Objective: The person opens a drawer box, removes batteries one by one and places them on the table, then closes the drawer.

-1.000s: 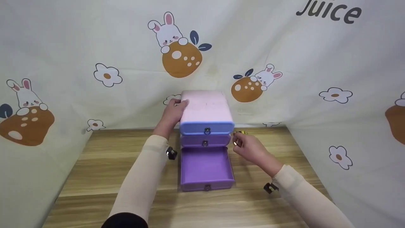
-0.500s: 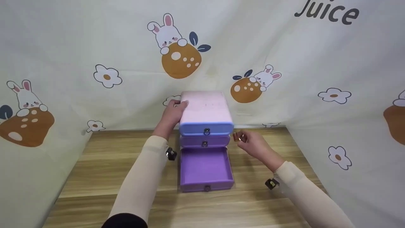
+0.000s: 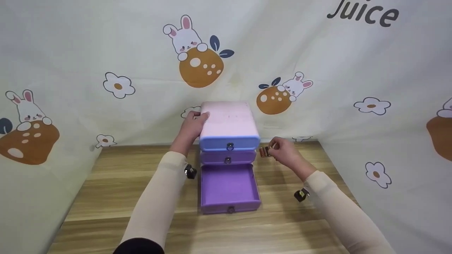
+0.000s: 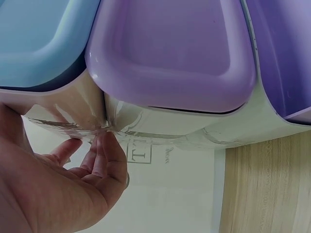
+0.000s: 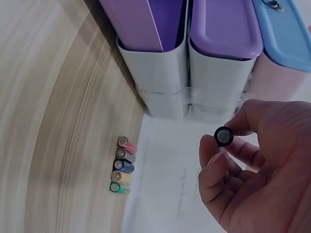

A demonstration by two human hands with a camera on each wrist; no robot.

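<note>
A small stacked drawer cabinet (image 3: pixel 229 118) with a pink top stands against the back cloth. My left hand (image 3: pixel 192 128) grips its upper left side, thumb on the top edge; in the left wrist view the curled fingertips touch its side wall. At the cabinet's right, my right hand (image 3: pixel 286 153) pinches a small battery (image 5: pixel 224 136) with a dark end between thumb and fingers. Several batteries of different colours stand in a row on the table below that hand, among them a red battery (image 5: pixel 126 144) and a green battery (image 5: pixel 119 188).
The bottom purple drawer (image 3: pixel 230 188) is pulled out towards me, with nothing seen inside. Above it the middle purple drawer (image 3: pixel 243 157) and the blue drawer (image 3: pixel 243 143) are closed. A printed cloth (image 3: pixel 148 116) hangs behind the wooden table (image 3: pixel 130 190).
My right hand has shifted slightly right, away from the cabinet, uncovering reddish-brown and dark batteries beside it. The left hand and the drawers have stayed put.
</note>
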